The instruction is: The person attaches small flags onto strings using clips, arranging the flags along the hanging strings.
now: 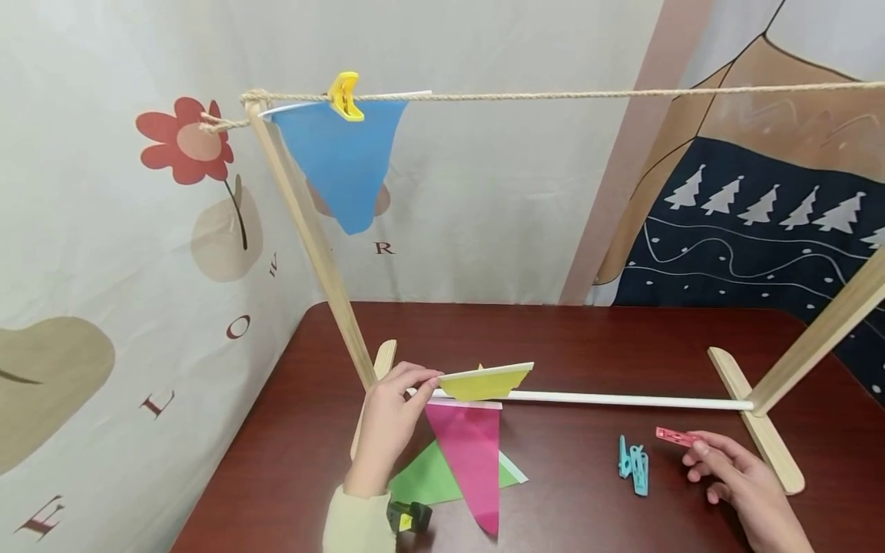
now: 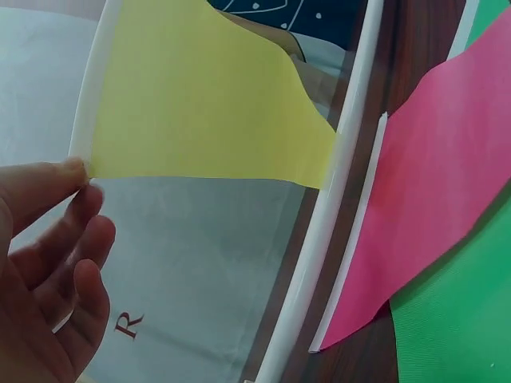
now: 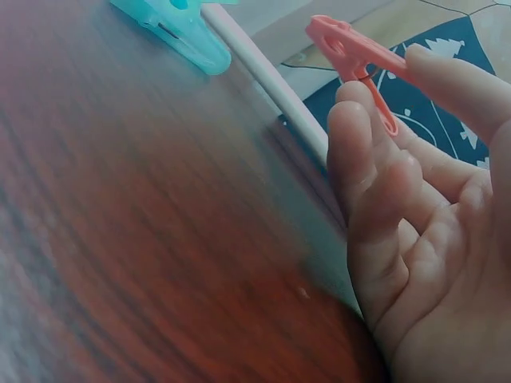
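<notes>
My left hand [image 1: 390, 415] pinches one end of the white top edge of a yellow pennant [image 1: 487, 382], raised over the table; the left wrist view shows its yellow face [image 2: 207, 96] spread out. Below it lie a pink pennant [image 1: 473, 461] and, partly under that, a green pennant [image 1: 429, 476]. My right hand [image 1: 740, 480] holds a red clothespin [image 1: 676, 437] between thumb and fingers, clear of the table in the right wrist view. Left of that hand lie blue clothespins [image 1: 639, 470]. A blue pennant [image 1: 342, 157] hangs from the rope, held by a yellow clothespin [image 1: 346, 97].
A twine rope [image 1: 553, 96] runs from the left wooden post [image 1: 311, 246] toward the right wooden post [image 1: 823, 338]. A white rod [image 1: 622, 399] joins the posts low down. A black object [image 1: 409, 518] sits by the left sleeve. A printed cloth [image 1: 484, 207] stands behind the table.
</notes>
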Demonstrator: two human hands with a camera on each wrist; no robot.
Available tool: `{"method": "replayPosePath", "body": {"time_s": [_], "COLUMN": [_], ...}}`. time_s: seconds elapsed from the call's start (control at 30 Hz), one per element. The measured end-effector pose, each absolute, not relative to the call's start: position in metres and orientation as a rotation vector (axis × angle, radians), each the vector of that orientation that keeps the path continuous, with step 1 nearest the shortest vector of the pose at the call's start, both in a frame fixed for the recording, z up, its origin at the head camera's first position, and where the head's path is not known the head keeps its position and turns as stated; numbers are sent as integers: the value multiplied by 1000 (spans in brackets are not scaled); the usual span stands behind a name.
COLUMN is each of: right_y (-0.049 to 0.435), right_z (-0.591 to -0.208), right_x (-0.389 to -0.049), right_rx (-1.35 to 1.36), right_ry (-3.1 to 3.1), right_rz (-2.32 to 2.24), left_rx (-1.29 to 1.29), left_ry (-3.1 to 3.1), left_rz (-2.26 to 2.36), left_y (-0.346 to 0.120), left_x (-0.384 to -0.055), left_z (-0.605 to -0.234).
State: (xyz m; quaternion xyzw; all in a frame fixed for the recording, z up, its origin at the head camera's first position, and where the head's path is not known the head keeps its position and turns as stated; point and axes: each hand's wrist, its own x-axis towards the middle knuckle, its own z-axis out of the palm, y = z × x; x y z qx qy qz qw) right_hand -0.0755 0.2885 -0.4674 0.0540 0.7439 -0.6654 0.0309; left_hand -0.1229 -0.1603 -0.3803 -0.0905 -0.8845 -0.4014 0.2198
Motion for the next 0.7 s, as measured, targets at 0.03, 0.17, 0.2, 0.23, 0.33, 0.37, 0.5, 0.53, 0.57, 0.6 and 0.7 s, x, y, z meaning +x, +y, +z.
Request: {"method": "replayPosePath", "body": {"time_s": [0.03,0.17,0.2,0.23,0.33,0.37,0.5,0.53,0.57,0.6,0.7], "right_y": [288,287,287,286,282,281,275,274,273,271,268], "right_z": [-468,-465,-465,-463,-459,-458,-453,-452,-451,-449,-445], "right_x": [-75,-76,-76,-76,-76,-76,-75,-75,-75,-75,-74], "right_rx": [148,70,55,44,29,20,-11,-18,-21,-18,-16], "right_ry": [2287,2278,2274,2271,2275,2268,2268,2274,2281,2292,2327], "right_rz": [-2066,-2116,-2129,-2143,-2180,-2201,-2254,-2256,-2257,-2250,-2227], "left_rx": [-249,-228,-221,-217,-218,-220,-254,-267,-279,-290,-316], "left_ry": [-2444,-2441,-2441,-2440,-2429,-2425,-2410,-2406,-2401,-2394,-2372], "left_rz": [-1109,-1106,-1107,-1109,-1113,-1115,-1104,-1099,-1094,-1093,-1098], "left_y": [-160,-159,-159,-159,-160,-160,-160,-159,-158,-157,-154], "left_x": [-123,-122,-122,-122,-119,-119,-117,-117,-117,-117,-117], "left_z": [-381,-382,-382,-381,-381,-381,-380,-379,-378,-378,-376]}}
